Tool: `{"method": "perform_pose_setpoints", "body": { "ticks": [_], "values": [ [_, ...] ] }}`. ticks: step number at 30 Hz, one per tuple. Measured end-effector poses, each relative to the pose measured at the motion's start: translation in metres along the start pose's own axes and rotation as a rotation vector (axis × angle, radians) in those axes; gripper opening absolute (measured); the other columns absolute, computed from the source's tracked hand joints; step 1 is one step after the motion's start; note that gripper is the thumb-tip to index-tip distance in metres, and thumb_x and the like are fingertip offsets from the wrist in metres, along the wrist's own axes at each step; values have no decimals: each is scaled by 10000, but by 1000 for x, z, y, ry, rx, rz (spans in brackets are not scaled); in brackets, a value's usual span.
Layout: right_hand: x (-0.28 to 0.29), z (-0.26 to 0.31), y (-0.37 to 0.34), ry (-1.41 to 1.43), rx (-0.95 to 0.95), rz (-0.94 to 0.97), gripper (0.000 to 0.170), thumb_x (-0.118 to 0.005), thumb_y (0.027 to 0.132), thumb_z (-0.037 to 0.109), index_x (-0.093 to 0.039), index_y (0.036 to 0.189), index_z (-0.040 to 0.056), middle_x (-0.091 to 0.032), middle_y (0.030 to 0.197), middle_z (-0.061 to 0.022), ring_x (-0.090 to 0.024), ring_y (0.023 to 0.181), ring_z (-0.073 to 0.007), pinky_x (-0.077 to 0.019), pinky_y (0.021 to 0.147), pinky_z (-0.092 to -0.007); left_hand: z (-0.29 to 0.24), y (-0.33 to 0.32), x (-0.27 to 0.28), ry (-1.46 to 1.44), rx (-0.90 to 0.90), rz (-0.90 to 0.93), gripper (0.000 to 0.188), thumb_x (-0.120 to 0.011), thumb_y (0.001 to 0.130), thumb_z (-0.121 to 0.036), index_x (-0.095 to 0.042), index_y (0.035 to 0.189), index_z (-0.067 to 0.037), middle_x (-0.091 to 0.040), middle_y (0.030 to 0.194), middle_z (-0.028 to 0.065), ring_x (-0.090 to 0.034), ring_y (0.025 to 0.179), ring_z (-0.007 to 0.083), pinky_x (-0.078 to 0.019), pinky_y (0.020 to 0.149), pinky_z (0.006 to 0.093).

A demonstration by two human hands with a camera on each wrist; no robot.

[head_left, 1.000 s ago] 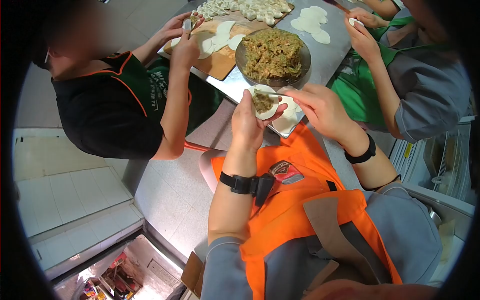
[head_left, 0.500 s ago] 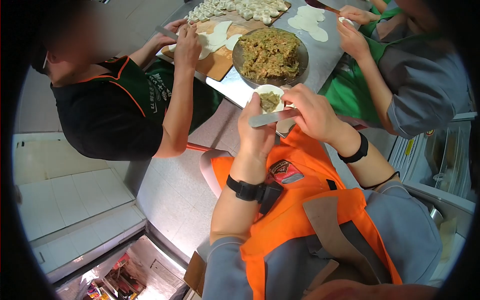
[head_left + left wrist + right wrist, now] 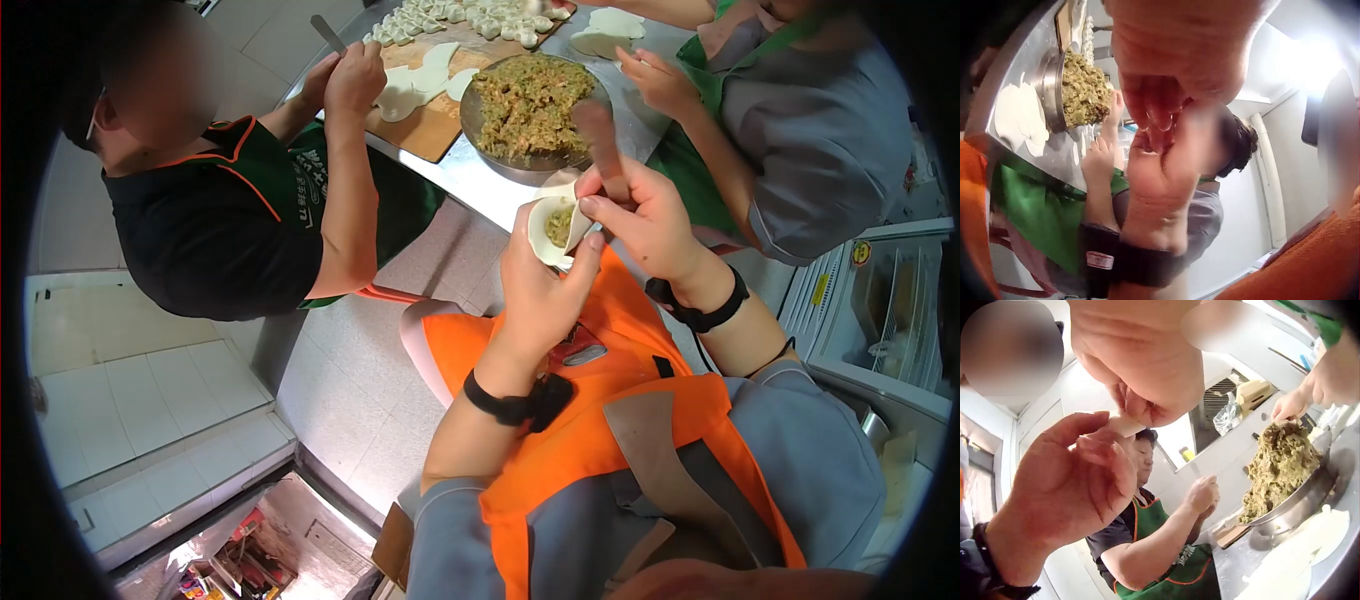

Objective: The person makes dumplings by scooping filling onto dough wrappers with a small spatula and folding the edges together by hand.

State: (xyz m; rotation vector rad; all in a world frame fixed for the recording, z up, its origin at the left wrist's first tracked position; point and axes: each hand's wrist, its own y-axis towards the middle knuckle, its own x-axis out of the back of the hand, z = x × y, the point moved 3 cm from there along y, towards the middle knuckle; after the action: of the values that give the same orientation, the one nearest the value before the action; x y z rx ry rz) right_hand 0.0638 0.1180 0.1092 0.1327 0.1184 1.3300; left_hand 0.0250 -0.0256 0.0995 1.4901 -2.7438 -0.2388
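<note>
In the head view my left hand (image 3: 540,285) cups a round white wrapper (image 3: 541,232) with greenish filling (image 3: 559,228) in it, its edges curving up. My right hand (image 3: 655,222) pinches the wrapper's right edge and also grips a flat spatula (image 3: 600,145), whose blade points up and away. Both hands meet at the wrapper in the right wrist view, where a bit of white dough (image 3: 1125,425) shows between them. The left wrist view has the fingers of both hands close together, the wrapper hidden.
Just beyond my hands stands a metal bowl (image 3: 532,166) heaped with filling. Wrappers (image 3: 432,75) lie on a wooden board (image 3: 425,135), with rows of dumplings (image 3: 400,22) behind. One person (image 3: 230,220) works at the left, another (image 3: 810,130) at the right.
My hands have shifted right and closer together. The wrapper, flat at first, is now partly folded, and the spatula has swung from lying across it to pointing up. The person at the right has lowered one hand.
</note>
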Motion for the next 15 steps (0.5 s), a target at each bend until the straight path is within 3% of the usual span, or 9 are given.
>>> {"method": "perform_pose_setpoints", "body": {
  "ticks": [3,6,9,12,15],
  "values": [
    [1,1,0,220,-104,69,128,-632,922,55,-596,1033,2,-616,919,-16,-583,809,-62,-470,700,-219,-14,-5,-3,-297,132,-27,284,-605,899,5,-522,1170,19,-630,947,87,-638,778,147,-530,699,276],
    [-1,7,-4,295,-148,125,129,-650,913,60,-608,1021,3,-620,899,-13,-578,777,-56,-464,677,-216,-27,-8,-6,-343,102,-9,272,-586,920,-23,-509,1177,21,-614,983,88,-625,837,151,-523,762,289],
    [-2,14,-8,160,-52,84,105,-666,905,72,-626,975,5,-618,859,-4,-573,733,-60,-453,639,-227,-26,-7,-4,-116,-89,-76,260,-572,922,-49,-547,1172,21,-609,1021,111,-623,892,192,-509,824,316],
    [-3,24,-12,-83,112,15,79,-682,888,70,-638,912,9,-606,801,-11,-561,689,-72,-439,601,-251,-39,-3,3,367,-454,-107,254,-552,926,-92,-600,1150,18,-610,1079,141,-624,971,230,-499,855,336],
    [-3,41,-13,-334,303,23,74,-693,869,63,-641,879,12,-574,755,-20,-533,658,-81,-422,582,-263,-40,-1,3,355,-505,-76,257,-522,931,-92,-637,1135,13,-630,1049,166,-636,966,251,-500,844,346]
  ]
}}
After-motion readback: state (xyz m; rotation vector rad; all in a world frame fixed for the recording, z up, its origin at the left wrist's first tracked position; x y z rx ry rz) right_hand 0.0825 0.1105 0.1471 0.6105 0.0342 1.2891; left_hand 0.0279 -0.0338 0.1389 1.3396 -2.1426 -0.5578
